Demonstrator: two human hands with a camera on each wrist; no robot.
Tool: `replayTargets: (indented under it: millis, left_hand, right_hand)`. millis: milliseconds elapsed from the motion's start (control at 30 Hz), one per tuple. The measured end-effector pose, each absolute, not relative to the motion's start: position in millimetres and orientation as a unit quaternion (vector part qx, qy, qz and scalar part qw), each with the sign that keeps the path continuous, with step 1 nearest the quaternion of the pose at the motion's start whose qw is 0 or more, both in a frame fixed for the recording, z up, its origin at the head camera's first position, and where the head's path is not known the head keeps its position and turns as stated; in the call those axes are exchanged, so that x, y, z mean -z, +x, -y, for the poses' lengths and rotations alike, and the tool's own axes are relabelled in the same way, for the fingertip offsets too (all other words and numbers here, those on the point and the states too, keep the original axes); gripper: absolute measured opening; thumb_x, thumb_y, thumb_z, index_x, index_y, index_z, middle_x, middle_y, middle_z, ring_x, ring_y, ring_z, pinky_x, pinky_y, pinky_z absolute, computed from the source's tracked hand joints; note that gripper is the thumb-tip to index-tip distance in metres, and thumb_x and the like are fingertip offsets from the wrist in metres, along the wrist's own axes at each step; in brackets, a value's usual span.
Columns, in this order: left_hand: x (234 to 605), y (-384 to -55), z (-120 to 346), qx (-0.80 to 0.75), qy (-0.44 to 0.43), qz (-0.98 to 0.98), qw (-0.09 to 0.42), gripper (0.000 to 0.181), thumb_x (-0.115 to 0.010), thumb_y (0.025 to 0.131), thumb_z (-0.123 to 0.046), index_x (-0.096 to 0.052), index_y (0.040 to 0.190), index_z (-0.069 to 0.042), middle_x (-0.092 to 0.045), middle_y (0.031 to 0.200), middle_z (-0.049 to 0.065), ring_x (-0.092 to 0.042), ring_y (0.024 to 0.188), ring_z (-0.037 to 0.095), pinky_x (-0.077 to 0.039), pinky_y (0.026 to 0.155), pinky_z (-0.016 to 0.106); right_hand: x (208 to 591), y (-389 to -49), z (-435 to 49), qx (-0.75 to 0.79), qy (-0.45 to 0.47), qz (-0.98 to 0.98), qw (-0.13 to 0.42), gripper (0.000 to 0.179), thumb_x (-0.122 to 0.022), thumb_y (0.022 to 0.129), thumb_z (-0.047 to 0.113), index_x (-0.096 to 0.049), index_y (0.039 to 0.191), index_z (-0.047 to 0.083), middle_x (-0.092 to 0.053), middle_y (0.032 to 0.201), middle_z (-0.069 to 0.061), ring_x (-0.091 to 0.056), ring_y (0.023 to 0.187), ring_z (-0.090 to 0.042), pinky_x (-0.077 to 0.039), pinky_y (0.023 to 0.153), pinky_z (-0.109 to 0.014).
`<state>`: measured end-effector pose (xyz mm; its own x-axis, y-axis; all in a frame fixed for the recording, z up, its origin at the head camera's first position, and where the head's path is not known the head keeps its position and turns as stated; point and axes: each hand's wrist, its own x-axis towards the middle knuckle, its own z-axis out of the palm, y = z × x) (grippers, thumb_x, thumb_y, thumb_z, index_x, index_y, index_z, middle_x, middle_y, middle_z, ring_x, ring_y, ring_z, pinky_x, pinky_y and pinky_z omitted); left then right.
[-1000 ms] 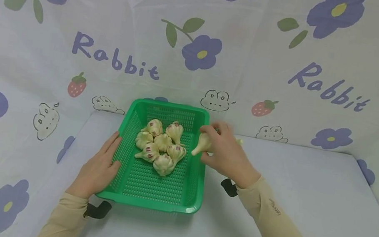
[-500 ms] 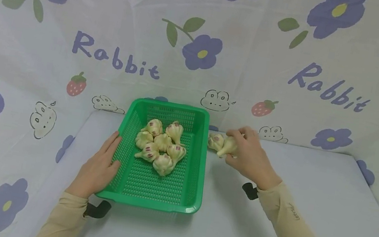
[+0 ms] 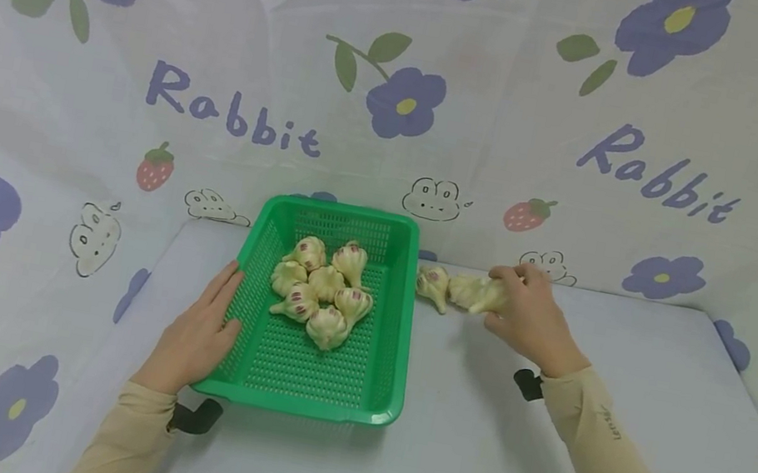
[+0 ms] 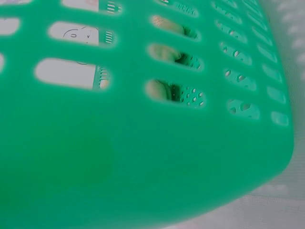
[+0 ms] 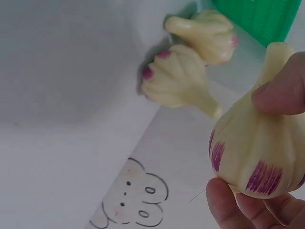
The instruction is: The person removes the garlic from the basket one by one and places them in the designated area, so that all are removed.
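My right hand grips a garlic bulb between thumb and fingers, to the right of the basket. Purple streaks mark its pale skin. Two more garlic bulbs lie on the table: one beside the basket's right wall, the other partly overlapped by the held bulb in the head view. My left hand rests with extended fingers along the left rim of the green plastic basket. Inside the basket, several garlic bulbs sit bunched toward the back. The left wrist view is filled by the basket's slotted wall.
A pale cloth-covered table extends right and forward of the basket. Behind it hangs a white patterned curtain with flowers, rabbits and lettering, close to the table's back edge. A black strap piece shows at my right wrist.
My right hand has carried the garlic bulb from over the basket's right rim out to the right, uncovering two bulbs on the table. My left hand and the basket stay put.
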<state>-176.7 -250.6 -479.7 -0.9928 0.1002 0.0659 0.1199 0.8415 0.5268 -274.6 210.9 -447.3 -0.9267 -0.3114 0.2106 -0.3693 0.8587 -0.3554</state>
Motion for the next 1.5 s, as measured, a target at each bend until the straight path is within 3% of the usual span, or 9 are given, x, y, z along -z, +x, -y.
replayTargets:
  millis: [900, 1233, 1500]
  left_hand:
    - [475.5, -176.6, 249.9, 0.283, -0.049, 0.958, 0.01, 0.07, -0.043, 0.103, -0.014, -0.015, 0.168, -0.007, -0.008, 0.177, 0.008, -0.029, 0.156, 0.04, -0.036, 0.118, 0.064]
    - [476.6, -176.4, 250.8, 0.283, -0.051, 0.958, 0.016, 0.071, -0.044, 0.103, -0.014, -0.016, 0.168, -0.006, -0.009, 0.177, 0.009, -0.03, 0.155, 0.041, -0.038, 0.116, 0.064]
    - [477.5, -176.6, 251.6, 0.285, -0.052, 0.957, 0.015, 0.071, -0.044, 0.103, -0.014, -0.016, 0.168, -0.007, -0.009, 0.177, 0.008, -0.03, 0.156, 0.041, -0.037, 0.117, 0.064]
  right_hand:
    - [485.7, -317.2, -229.0, -0.185, 0.155, 0.97, -0.009, 0.058, -0.08, 0.084, 0.012, -0.057, 0.136, 0.0, -0.047, 0.128, -0.03, -0.043, 0.118, -0.046, -0.056, 0.08, -0.058]
    - [491.0, -322.0, -223.5, -0.172, 0.15, 0.973, -0.029, 0.061, -0.082, 0.087, 0.018, -0.057, 0.14, -0.001, -0.047, 0.131, -0.03, -0.04, 0.126, -0.046, -0.056, 0.087, -0.063]
    - [493.7, -325.4, -217.9, -0.162, 0.149, 0.975, -0.033, 0.068, -0.083, 0.085, 0.013, -0.054, 0.144, -0.002, -0.046, 0.134, -0.031, -0.041, 0.127, -0.046, -0.055, 0.092, -0.064]
